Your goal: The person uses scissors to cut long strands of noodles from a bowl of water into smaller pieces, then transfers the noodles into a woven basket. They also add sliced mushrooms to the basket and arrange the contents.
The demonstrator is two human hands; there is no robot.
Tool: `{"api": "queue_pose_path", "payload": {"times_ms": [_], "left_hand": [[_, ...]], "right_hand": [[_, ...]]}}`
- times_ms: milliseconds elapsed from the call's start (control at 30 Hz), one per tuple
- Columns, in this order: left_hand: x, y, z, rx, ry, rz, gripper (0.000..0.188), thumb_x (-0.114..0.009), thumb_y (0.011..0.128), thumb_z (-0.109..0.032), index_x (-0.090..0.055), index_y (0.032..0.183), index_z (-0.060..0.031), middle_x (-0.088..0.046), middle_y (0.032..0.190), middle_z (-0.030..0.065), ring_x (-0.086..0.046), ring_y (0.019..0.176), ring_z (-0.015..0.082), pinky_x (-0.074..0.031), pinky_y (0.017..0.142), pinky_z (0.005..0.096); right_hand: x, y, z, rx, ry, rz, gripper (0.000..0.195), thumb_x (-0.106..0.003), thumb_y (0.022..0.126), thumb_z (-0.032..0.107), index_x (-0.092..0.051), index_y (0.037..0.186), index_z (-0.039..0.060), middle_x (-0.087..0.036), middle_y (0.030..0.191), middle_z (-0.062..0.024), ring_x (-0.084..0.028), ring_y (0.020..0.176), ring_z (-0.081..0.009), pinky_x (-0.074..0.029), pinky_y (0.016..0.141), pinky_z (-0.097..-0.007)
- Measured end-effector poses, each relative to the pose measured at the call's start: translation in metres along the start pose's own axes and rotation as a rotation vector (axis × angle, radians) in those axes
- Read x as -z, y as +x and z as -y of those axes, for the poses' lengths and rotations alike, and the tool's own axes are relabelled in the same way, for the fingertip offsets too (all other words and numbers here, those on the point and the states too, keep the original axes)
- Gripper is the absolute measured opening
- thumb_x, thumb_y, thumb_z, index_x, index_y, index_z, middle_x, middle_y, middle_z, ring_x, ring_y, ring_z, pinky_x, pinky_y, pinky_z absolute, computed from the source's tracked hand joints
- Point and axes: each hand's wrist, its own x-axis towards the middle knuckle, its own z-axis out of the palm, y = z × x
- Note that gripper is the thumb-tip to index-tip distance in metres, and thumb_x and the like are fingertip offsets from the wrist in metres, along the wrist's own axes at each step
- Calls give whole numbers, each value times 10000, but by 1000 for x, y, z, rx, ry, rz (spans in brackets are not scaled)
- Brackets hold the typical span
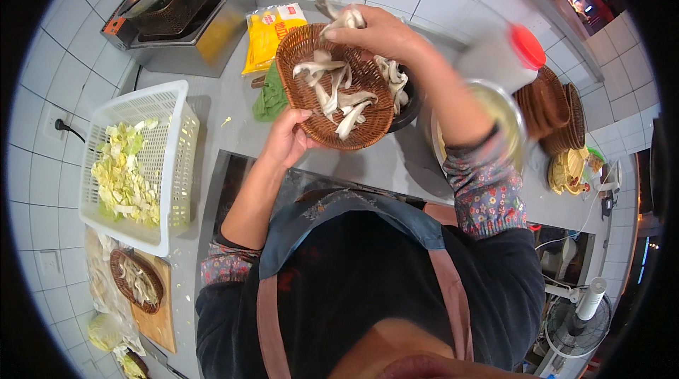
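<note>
My left hand (289, 138) grips the near rim of a brown woven oval basket (297, 55), which is tilted above the counter. Torn oyster mushroom strips (339, 92) lie scattered inside it. Over the basket's far right side, my right hand (371, 31) holds a bunch of oyster mushroom pieces (345, 20). Behind the basket, partly hidden by it and by my right forearm, stands a dark bowl (409, 113) with more mushroom strips (393, 82) in it. A green cloth (269, 97) lies on the counter, partly under the basket from this view.
At left stands a white plastic crate (177, 166) of chopped cabbage (122, 172). Beyond are a yellow packet (257, 52) and a countertop fryer (212, 44). A large metal pot (517, 119), a red-lidded jar (493, 60) and stacked baskets (546, 97) are right. Another mushroom basket (154, 302) rests on a board (164, 326).
</note>
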Motion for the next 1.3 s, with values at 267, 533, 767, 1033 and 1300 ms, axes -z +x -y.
{"api": "queue_pose_path", "payload": {"times_ms": [267, 533, 767, 1033, 1300], "left_hand": [[22, -8, -2, -8, -42, 8, 574, -502, 800, -236, -349, 1300, -1, -504, 1230, 165, -559, 1050, 296, -498, 832, 482], [42, -41, -24, -176, -88, -98, 590, -513, 800, -224, -343, 1316, 7, -481, 1266, 170, -513, 1126, 316, -452, 910, 499], [36, -37, -18, -149, -104, -71, 589, -513, 794, -208, -344, 1311, 19, -475, 1272, 165, -516, 1124, 307, -456, 909, 466], [28, -26, -15, -86, -32, -51, 594, -505, 802, -223, -330, 1310, 29, -480, 1260, 174, -544, 1088, 304, -499, 847, 471], [28, -14, -16, -37, 21, -79, 537, -472, 822, -262, -371, 1277, 4, -536, 1183, 176, -603, 982, 311, -556, 705, 455]], "right_hand": [[7, 5, -20, 139, -222, 187, 817, -747, 664, 394, -389, 1343, 111, -436, 1317, -176, -498, 1136, -284, -415, 940, -364], [14, -24, -140, -4, -1088, 286, 594, -617, 697, 14, -499, 1245, 212, -447, 1293, -77, -509, 1119, -303, -463, 895, -386], [14, -11, -169, 255, -702, 107, 351, -615, 691, 24, -617, 1027, 126, -528, 1134, -100, -538, 1018, -312, -464, 843, -393], [12, -6, -183, 308, -577, 47, 319, -598, 661, 19, -611, 977, 62, -567, 1006, -134, -550, 949, -330, -451, 837, -375], [47, -1, -79, 177, -174, -99, 363, -632, 721, 124, -569, 1068, 37, -589, 984, -107, -583, 899, -252, -476, 805, -330]]}}
